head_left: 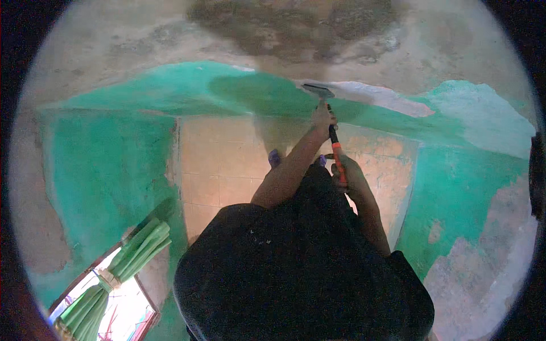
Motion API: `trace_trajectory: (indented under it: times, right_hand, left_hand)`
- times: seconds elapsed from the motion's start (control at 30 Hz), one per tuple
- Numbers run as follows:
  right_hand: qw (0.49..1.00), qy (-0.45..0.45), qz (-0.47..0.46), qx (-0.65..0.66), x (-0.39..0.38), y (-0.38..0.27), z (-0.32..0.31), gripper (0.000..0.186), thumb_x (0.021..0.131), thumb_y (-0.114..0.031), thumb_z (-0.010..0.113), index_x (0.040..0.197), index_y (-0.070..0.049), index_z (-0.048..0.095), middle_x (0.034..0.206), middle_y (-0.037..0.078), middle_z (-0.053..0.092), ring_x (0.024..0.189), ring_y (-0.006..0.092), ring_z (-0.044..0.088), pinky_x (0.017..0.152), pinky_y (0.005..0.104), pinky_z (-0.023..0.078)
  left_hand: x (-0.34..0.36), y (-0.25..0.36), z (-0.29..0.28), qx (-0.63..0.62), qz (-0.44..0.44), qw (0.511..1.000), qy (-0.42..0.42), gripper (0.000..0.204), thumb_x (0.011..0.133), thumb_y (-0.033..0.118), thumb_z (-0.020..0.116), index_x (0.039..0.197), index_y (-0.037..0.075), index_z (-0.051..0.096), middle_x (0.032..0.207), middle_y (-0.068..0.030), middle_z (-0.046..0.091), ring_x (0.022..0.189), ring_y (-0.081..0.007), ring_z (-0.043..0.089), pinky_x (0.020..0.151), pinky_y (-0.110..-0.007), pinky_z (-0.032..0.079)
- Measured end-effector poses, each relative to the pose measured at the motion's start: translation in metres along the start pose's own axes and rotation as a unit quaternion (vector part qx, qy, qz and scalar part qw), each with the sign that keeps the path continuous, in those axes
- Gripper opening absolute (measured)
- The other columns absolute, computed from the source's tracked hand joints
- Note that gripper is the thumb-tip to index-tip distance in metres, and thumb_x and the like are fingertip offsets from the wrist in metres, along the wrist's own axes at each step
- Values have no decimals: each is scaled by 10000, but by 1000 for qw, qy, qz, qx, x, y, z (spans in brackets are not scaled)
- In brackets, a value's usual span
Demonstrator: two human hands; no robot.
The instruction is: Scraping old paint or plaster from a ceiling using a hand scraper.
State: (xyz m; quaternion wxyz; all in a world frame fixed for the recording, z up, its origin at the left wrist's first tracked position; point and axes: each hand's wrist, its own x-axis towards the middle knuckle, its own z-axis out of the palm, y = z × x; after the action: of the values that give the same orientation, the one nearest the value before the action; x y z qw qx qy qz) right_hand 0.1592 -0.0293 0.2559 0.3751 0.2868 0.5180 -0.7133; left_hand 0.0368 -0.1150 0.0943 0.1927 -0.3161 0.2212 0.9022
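Both my hands grip a long-handled scraper (pixel 338 153) with an orange and black handle. My left hand (pixel 323 117) is closed around it high up, just below the wide, flat blade. Lower down, my right hand (pixel 351 173) wraps the orange end of the handle. The blade lies against or very close to the wall, at the edge where green paint (pixel 227 91) meets a pale bare patch (pixel 381 95). Whether it touches cannot be made out.
Bare grey-brown plaster (pixel 142 51) with a dark stain spreads above the paint. Green side walls (pixel 108 170) stand left and right, the right one partly bare. Tan floor tiles (pixel 205 165) lie below. A tied green curtain (pixel 139 250) hangs at a bright window, lower left.
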Motion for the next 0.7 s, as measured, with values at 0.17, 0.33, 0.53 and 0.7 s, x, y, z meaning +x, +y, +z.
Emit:
trace_trajectory:
  times: [0.17,0.33,0.53,0.7]
  right_hand:
    - [996,8,-76,-38,-3,0,0,388,852,-336,404,1121,-57,386,685,-14,418,366,46,310,296,185,225]
    - [993,59,-29,-99,12,-3,3,360,852,-337,407,1106,-83,383,673,-4,423,370,46,329,293,183,214]
    - [995,39,-61,-63,23,4,18,353,849,-364,409,1065,-84,403,603,-4,395,393,68,350,330,194,253]
    - [973,19,-81,-214,53,11,5,381,845,-368,415,1050,-47,419,579,-14,384,451,74,361,369,207,294]
  left_hand:
    - [-16,1,16,3,-19,1000,5,294,806,449,409,715,172,375,496,25,325,362,-127,327,341,-294,280]
    - [-9,5,11,-20,-48,999,5,273,819,399,399,704,154,365,487,39,300,360,-107,307,336,-273,267]
    - [5,8,-13,-6,-55,998,-35,290,794,424,406,674,160,417,466,40,300,355,-94,297,327,-256,285]
    - [15,16,-38,-100,-47,992,-67,267,795,396,405,673,158,403,470,44,293,346,-90,293,309,-255,261]
